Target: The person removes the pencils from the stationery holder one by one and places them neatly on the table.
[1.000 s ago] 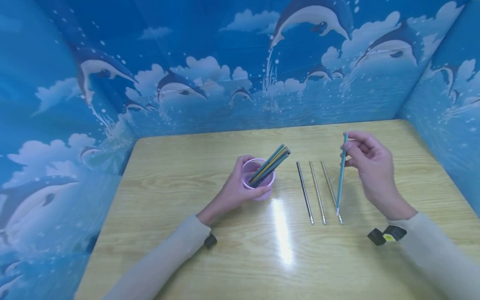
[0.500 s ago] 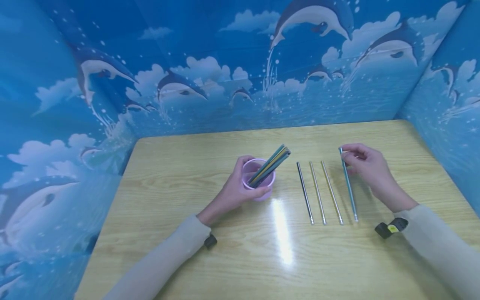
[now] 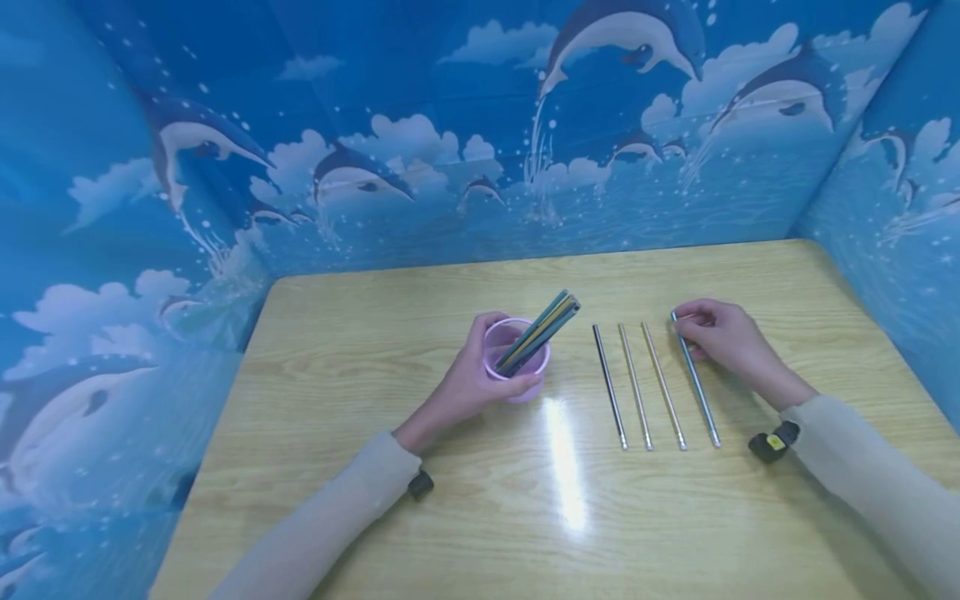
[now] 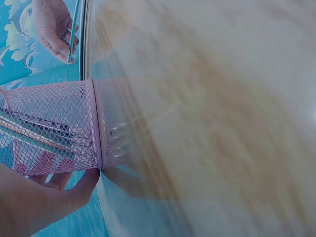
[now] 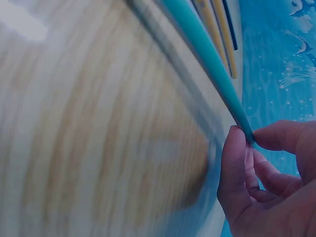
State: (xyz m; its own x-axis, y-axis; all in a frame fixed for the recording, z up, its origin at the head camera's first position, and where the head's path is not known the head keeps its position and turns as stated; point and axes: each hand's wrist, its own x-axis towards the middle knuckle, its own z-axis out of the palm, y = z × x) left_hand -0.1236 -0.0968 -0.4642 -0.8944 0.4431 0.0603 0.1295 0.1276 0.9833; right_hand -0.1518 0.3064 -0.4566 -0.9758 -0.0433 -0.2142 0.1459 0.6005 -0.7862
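Tabletop [image 3: 360,358]: teal pencil [image 3: 697,383] lowered beside three pencils [image 3: 635,387].

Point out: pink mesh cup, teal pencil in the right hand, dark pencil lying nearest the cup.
Pink mesh cup [image 4: 59,106]: left wrist view, on its mesh side wall.
Teal pencil [image 5: 207,59]: right wrist view, mid-shaft.
Dark pencil [image 3: 610,387]: head view, mid-shaft.

Nothing I can actually read in any of the 3 views, tbh, no words or numbers I can make out. Closest thing is a small yellow patch [image 3: 775,442] on the black wrist device [image 3: 763,451] by the right sleeve [image 3: 855,467], and it's way too tiny to tell if there's print on it.
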